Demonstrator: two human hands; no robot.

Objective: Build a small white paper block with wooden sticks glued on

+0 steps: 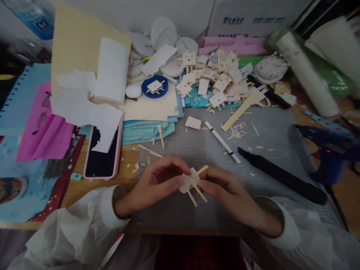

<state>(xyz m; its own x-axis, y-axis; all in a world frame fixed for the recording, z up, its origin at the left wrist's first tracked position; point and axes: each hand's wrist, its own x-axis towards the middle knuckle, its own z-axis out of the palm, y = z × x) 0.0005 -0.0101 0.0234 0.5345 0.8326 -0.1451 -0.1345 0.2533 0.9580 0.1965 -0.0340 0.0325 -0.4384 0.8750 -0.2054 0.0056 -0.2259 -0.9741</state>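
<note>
Both my hands meet low over a grey cutting mat (270, 138), near the table's front edge. Between them is a small pale square piece with thin wooden sticks (194, 182) poking out of it. My left hand (156, 180) pinches its left side with curled fingers. My right hand (225, 187) grips its right side, fingers closed on it. A pile of similar square pieces with sticks (216, 78) lies at the back of the mat.
A phone in a pink case (102, 153) lies left of the mat under torn white paper. Stacked blue and cream sheets (146, 125), a blue lid (154, 87), a black knife (281, 176), a white pen (222, 141) and a blue glue gun (329, 153) surround the mat.
</note>
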